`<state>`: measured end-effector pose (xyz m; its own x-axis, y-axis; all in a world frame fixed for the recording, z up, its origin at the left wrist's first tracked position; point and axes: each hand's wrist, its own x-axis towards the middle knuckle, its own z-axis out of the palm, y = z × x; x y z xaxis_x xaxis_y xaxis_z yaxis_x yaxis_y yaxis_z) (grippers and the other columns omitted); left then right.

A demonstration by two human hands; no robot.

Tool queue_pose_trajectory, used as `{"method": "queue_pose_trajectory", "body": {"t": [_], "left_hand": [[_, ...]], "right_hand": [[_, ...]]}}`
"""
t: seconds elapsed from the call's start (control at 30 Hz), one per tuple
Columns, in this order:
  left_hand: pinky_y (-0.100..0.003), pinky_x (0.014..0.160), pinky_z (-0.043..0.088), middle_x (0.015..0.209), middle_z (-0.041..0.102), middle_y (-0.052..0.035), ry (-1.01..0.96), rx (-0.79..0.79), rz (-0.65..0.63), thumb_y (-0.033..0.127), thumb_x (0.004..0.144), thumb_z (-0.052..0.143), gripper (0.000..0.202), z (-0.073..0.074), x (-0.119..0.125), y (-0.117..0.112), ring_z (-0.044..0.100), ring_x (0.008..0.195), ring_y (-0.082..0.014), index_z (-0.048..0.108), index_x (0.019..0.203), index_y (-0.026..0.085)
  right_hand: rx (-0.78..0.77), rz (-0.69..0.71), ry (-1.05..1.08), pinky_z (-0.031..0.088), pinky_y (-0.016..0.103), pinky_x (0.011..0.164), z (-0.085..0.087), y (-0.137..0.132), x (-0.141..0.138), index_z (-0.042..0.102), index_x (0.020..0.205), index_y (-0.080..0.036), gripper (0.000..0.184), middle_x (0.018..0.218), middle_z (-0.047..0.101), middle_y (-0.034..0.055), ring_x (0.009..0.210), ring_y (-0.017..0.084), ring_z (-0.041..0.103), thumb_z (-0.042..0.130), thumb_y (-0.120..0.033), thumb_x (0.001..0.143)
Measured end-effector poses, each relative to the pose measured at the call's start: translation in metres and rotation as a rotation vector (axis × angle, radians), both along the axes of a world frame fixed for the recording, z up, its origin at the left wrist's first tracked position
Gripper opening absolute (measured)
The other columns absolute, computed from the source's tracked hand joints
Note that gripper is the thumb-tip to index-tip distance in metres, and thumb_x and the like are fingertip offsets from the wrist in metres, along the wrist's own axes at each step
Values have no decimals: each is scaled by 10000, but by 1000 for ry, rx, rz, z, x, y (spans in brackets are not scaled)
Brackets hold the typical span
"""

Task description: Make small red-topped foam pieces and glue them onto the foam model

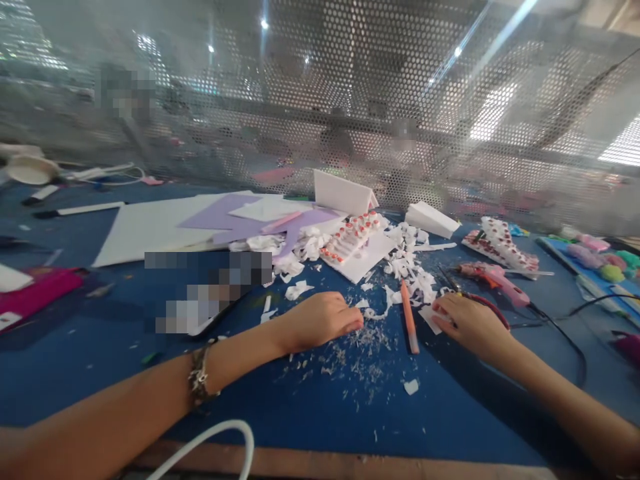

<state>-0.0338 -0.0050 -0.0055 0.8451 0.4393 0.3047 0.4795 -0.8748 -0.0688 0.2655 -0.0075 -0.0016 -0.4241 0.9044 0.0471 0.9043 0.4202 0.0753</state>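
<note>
My left hand (320,320) rests on the blue table top (300,400), fingers curled together, fingertips touching small white foam crumbs (360,343). A bracelet (200,377) sits on that wrist. My right hand (467,321) lies to the right with fingers bent, pressing on a white scrap (431,319); whether it grips anything is unclear. An orange craft knife (410,317) lies on the table between the two hands. Behind them stands a white foam model with red-topped rows (350,240) amid white offcuts (410,267).
White and purple sheets (210,223) lie at back left. A pink glue gun (493,279) with a black cord is at right, and coloured pom-poms (605,260) sit far right. A perforated metal screen (350,100) closes the back. A white cable (220,440) curves at the near edge.
</note>
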Motion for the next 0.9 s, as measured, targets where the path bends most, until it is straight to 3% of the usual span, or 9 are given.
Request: {"method": "queue_pose_trajectory", "body": {"t": [0.17,0.3,0.47,0.57,0.63,0.73,0.8,0.9], "left_hand": [[-266,665,419,629,628,-15,-11,-19,-43,277,918,286,342,0,2,-2,539,574,-112,568,762,161],[-265,676,406,679,645,-5,-28,-81,-22,292,910,313,310,0,3,-4,550,595,-114,569,788,166],[-251,646,381,679,639,2,-83,-220,37,314,884,363,237,3,3,-6,538,610,-119,568,886,196],[-247,622,378,713,627,-3,-136,-304,65,321,870,390,227,4,3,-8,527,597,-111,534,992,195],[-237,620,397,836,621,-19,-215,-419,81,347,859,419,288,5,4,-9,542,623,-100,466,1098,194],[-229,641,446,1005,562,-55,-398,-611,100,389,826,483,467,3,5,-11,565,677,-92,326,1226,207],[-245,683,473,1054,524,-72,-502,-700,87,390,804,520,573,1,7,-12,572,692,-91,243,1276,223],[-292,769,483,1184,448,-116,-574,-697,80,382,776,564,676,-2,8,-15,576,829,-131,175,1311,246]], "right_hand": [[-16,-15,64,363,248,617,3,4,4,557,803,-191,258,784,617,41,712,156,578,320,-264,876],[59,-60,95,360,261,601,12,7,12,532,806,-197,229,804,625,44,704,171,582,327,-279,867],[217,-135,73,377,294,603,47,7,20,481,820,-204,206,837,623,82,730,206,587,300,-288,867],[298,-147,173,371,281,557,72,2,14,429,826,-223,103,697,594,41,605,173,560,347,-281,847],[335,-130,257,359,268,520,83,-3,4,413,859,-229,86,593,561,11,520,151,530,353,-290,848],[265,-32,371,372,255,527,86,-11,-22,402,867,-229,90,523,555,-19,459,121,518,339,-294,862],[110,74,448,371,230,498,80,-15,-42,397,884,-222,97,559,581,-14,469,110,534,336,-296,868],[-31,255,455,354,215,491,67,-17,-71,409,882,-205,127,667,595,10,501,92,513,322,-297,875]]}}
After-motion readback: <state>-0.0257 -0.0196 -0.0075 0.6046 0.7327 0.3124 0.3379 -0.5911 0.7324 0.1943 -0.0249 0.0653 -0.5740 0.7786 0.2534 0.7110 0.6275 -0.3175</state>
